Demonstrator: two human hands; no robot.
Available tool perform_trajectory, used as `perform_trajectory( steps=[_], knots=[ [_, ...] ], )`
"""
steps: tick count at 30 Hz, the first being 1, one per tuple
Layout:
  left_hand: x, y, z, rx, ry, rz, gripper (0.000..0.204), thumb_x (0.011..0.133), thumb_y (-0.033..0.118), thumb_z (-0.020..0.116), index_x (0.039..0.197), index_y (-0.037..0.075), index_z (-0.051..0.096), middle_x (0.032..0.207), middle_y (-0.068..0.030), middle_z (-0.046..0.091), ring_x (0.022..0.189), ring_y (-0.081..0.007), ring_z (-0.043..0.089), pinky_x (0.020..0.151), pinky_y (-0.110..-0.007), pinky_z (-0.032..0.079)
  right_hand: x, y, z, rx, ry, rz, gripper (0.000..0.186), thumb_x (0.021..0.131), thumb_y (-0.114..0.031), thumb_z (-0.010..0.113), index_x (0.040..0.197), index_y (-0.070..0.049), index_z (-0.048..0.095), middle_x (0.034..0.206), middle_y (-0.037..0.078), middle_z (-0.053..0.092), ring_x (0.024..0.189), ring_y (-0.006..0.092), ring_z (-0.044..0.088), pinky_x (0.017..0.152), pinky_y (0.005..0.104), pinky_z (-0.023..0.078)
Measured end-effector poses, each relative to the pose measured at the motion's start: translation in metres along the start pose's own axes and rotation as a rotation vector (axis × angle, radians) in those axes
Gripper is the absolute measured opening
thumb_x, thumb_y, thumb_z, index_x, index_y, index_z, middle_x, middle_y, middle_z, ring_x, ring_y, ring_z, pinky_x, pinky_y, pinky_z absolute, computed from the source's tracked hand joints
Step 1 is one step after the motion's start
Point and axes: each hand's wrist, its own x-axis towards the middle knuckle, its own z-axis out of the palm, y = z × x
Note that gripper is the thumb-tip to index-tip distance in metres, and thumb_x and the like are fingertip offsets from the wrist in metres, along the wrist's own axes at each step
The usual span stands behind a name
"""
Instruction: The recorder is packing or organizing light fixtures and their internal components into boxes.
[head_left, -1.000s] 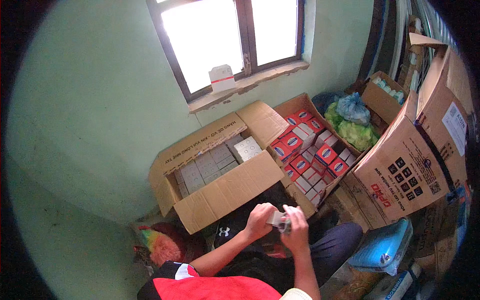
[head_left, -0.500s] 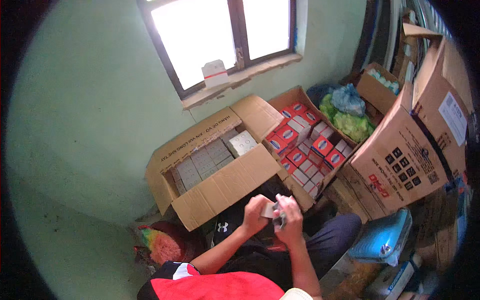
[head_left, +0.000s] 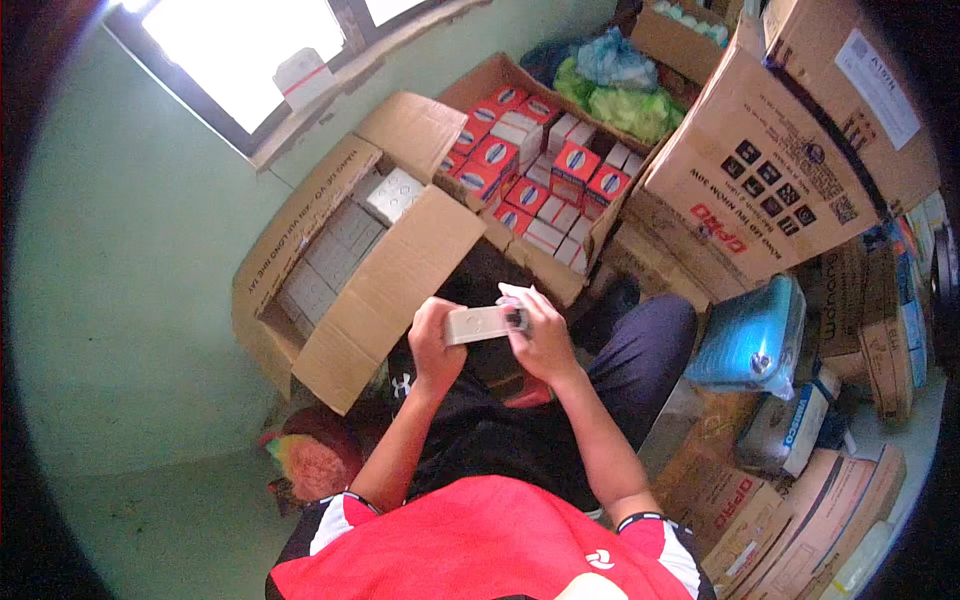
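Over my lap, my left hand [head_left: 436, 345] is closed round one end of a small white box [head_left: 475, 325], held level. At the box's other end, my right hand [head_left: 542, 338] grips a small dark object [head_left: 516, 318], too blurred for me to name its kind. Beyond my left hand is an open cardboard carton [head_left: 390, 300] with its flaps folded out. Rows of grey-white boxes [head_left: 343, 247] fill it, one brighter box [head_left: 393, 194] sitting higher. Right of that, a second open carton [head_left: 568, 285] holds several red and white boxes [head_left: 575, 163], some stacked above others.
A large cardboard carton [head_left: 690, 200] leans at the right. Below it lie a blue plastic-wrapped package [head_left: 748, 335] and flattened cartons [head_left: 725, 520]. Green and blue bags [head_left: 630, 110] sit behind the red boxes. A feather duster [head_left: 315, 465] is at my left, near the wall.
The view has tilted down and turned, so the cartons appear higher and further left. More of the white box now shows between my hands, which are further apart.
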Motion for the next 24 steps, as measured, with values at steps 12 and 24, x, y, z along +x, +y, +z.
perform_trajectory(
  steps=[12, 24],
  knots=[
    [-0.01, 0.003, 0.016, 0.073, -0.038, 0.116, 0.014, 0.081, -0.001, 0.069, 0.093, 0.004, 0.063, 0.085, -0.0136, 0.063, 0.081, -0.0358, 0.062, 0.071, -0.042, 0.047, -0.009, 0.001, 0.009, -0.117, 0.041, -0.139, 0.048, 0.087, -0.011, 0.073, 0.134, -0.004, 0.067, 0.127, 0.018, 0.07, 0.126, 0.0396, 0.064, 0.121, 0.0565, 0.042],
    [-0.006, -0.019, -0.023, -0.626, -0.032, -0.299, 0.01, 0.1, 0.007, 0.061, 0.109, 0.003, 0.064, 0.108, -0.0097, 0.073, 0.1, -0.0234, 0.07, 0.088, -0.034, 0.055, -0.011, 0.071, -0.018, 0.96, 0.192, 0.452, 0.067, 0.114, -0.058, 0.043, 0.14, -0.001, 0.065, 0.13, 0.016, 0.075, 0.118, 0.0246, 0.073, 0.109, 0.0383, 0.053]
  ],
)
